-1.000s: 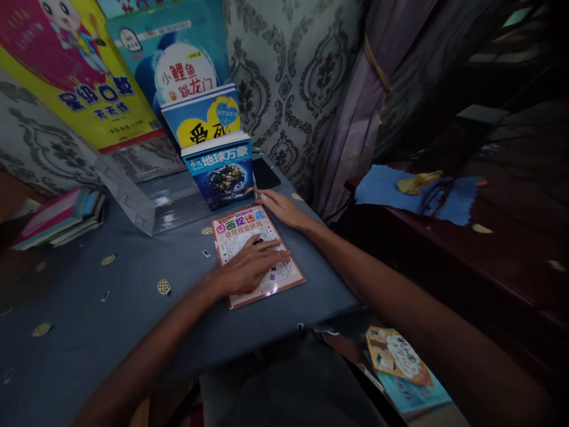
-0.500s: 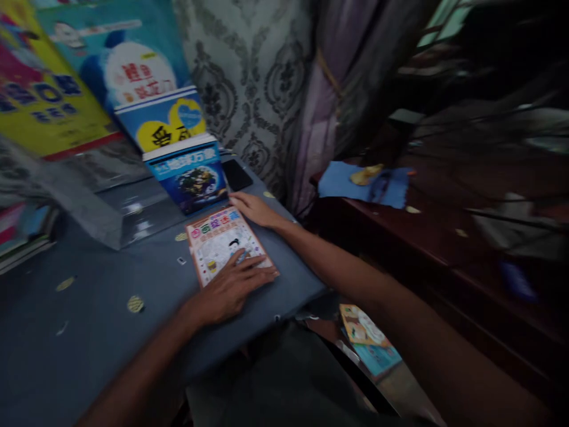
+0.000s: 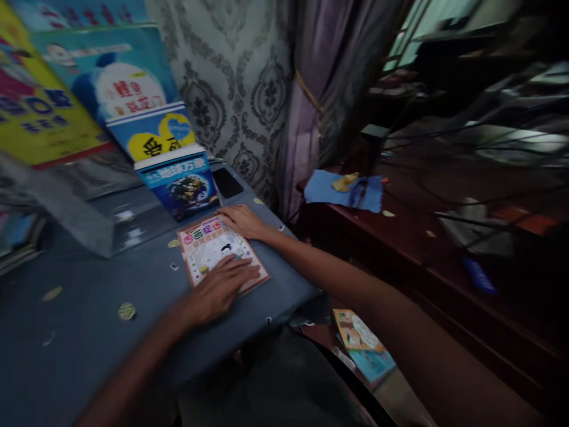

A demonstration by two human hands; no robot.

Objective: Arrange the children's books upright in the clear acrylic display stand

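Note:
A thin picture book (image 3: 202,249) with an orange border and colourful Chinese characters lies flat on the grey-blue tablecloth. My left hand (image 3: 222,287) rests flat across its lower part, fingers stretched out and slightly spread. Over the book's upper right corner lies my right hand (image 3: 242,222), its fingers extended and covering part of the title. Just behind the book, a blue book (image 3: 186,187) with a globe on its cover leans upright in a clear stand (image 3: 133,228).
More books, including a yellow one (image 3: 48,124), stand behind in tiers. A black phone (image 3: 228,182) lies beside the stand. To the right, a dark red wooden surface (image 3: 400,237) holds a blue cloth (image 3: 317,188). Books (image 3: 364,344) lie low beside the table.
My right hand has slid from beside the book's upper corner onto its cover. My left hand stays flat on the book. The camera view has shifted slightly.

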